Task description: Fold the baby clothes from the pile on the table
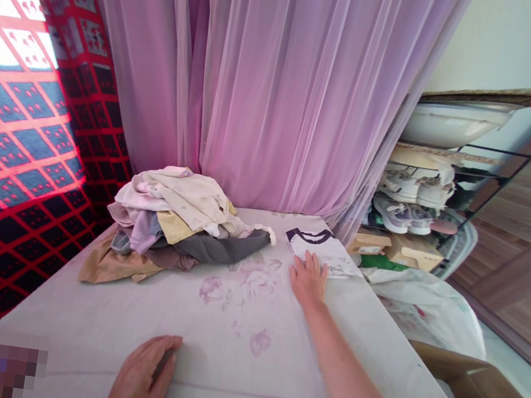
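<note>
My right hand reaches forward with its fingers spread flat on the lower left edge of a folded white T-shirt with a dark purple collar and printed lettering. Near the front of the table, my left hand rests with fingers slightly curved and a gap between them and the thumb; nothing shows in it. A heap of crumpled clothes lies at the back left, in cream, pink, lilac, yellow and tan. From it a dark grey garment stretches out to the right.
The table wears a pale floral cover. Purple curtains hang behind it, and a red-and-black patterned cloth is at left. On the right stand a rack with shoes and a basin, a plastic-covered item and a cardboard box.
</note>
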Demonstrator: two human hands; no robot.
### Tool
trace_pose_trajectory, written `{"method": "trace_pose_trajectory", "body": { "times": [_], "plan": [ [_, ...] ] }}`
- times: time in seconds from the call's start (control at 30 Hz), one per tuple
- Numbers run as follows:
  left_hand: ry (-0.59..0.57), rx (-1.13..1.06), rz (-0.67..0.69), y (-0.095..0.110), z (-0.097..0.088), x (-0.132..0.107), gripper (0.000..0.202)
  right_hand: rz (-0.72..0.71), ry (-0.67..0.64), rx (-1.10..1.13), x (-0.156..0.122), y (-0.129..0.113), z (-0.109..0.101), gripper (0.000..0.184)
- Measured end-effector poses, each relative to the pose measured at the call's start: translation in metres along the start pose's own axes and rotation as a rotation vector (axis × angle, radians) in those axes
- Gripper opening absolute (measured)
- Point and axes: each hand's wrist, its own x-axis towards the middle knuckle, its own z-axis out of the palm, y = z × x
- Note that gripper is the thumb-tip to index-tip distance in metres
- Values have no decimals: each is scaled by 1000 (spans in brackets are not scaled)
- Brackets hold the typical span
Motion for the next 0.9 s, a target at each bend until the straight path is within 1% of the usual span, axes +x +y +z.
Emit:
{"method": "trace_pose_trajectory", "body": {
  "times": [0.07, 0.17, 0.27, 0.47, 0.6, 0.8, 0.9],
  "plan": [
    [-1, -14, -15, 0, 0, 0, 19, -40, 61, 23, -18, -9, 2, 42],
    [-2, -34, -37, 1, 1, 1, 18, -57, 87, 61, -41, -18, 1, 40],
    [-12, -54, -75, 3, 4, 0, 19, -81, 72, 98, -61, -26, -1, 39],
    [-31, -107, -157, 6, 6, 0, 21, -100, -13, 178, -95, -40, -2, 40],
    [-65, -125, -177, 9, 5, 2, 22, -105, -19, 234, -119, -48, -5, 40],
    [-105, -111, -208, 12, 3, 4, 24, -172, -41, 258, -149, -56, -17, 35],
    [-139, -90, -223, 16, 0, 6, 25, -197, -19, 284, -164, -58, -21, 34]
  ]
}}
